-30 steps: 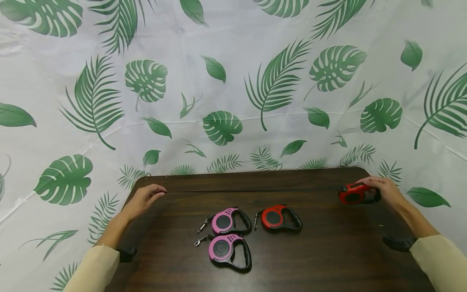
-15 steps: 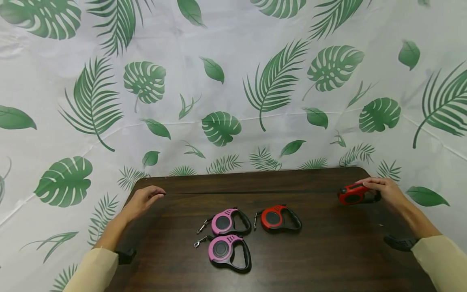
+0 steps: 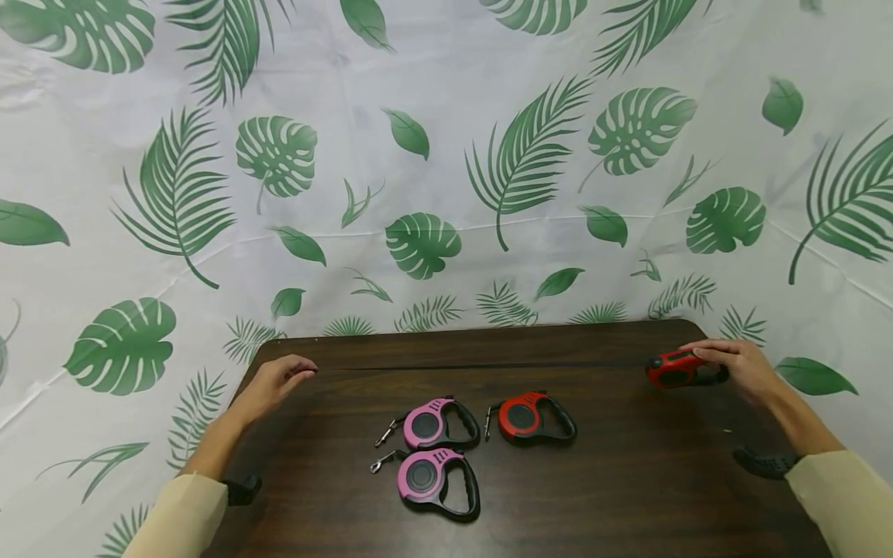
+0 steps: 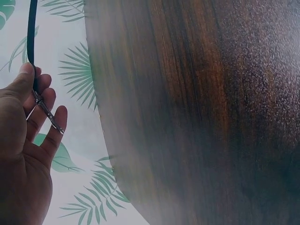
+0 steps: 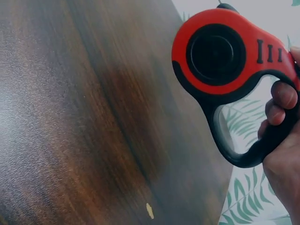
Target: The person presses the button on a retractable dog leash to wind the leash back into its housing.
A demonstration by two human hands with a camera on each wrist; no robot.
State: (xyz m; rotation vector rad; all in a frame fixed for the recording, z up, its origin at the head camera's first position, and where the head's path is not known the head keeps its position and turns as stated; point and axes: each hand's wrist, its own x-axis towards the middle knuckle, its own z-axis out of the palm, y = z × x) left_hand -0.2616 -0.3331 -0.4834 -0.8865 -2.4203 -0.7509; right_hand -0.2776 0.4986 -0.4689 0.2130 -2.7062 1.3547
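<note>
My right hand (image 3: 741, 367) grips the black handle of a red retractable dog leash (image 5: 187, 44), its fingers curled through the loop in the right wrist view. From that leash a thin black strap (image 3: 481, 366) runs taut across the far part of the table to my left hand (image 3: 281, 381). In the left wrist view, thumb and forefinger pinch the strap's end, and the metal snap hook (image 4: 48, 112) lies along the other fingers. Between the hands lie a second red leash (image 3: 522, 417) and two pink leashes, one (image 3: 425, 425) just behind the other (image 3: 422, 476).
Everything rests on or above a dark wood table (image 3: 600, 496) with rounded corners. Behind it hangs a white cloth (image 3: 446, 178) printed with green leaves. Small metal clips of the lying leashes point left. A light chip mark (image 5: 149, 211) shows on the tabletop.
Both hands and the stretched strap stay almost still. Only a slight shift of the head view shows; the leashes on the table have not moved.
</note>
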